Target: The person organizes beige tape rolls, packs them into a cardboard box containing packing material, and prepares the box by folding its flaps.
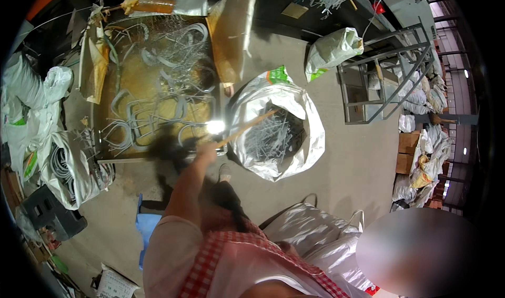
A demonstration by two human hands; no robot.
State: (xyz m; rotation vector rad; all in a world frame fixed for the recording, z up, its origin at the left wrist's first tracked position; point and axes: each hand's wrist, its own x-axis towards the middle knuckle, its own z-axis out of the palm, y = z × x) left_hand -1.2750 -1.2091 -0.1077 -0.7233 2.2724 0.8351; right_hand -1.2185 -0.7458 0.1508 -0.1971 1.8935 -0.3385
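Observation:
My left hand (206, 151) is closed around a thin wooden stick (247, 126). The stick slants right over the rim of a large open white sack (314, 135), its far end among grey and clear plastic strips (271, 140) inside. Left of the sack lies a wide shallow tank (131, 162) of yellowish liquid, with grey plastic loops (181, 106) in it; water splashes at its far end. My right arm (276, 289) is bent close to my checkered apron. What seems to be my right hand (286, 248) shows dimly at the apron's edge, fingers hidden.
White sacks (34, 109) crowd the left side, one with coiled grey tubing (60, 161). A blue stool (147, 227) stands near my left side, a silvery-white sack (315, 229) at my right. Farther right are a metal frame (386, 82), another white sack (334, 53) and cardboard boxes (406, 151).

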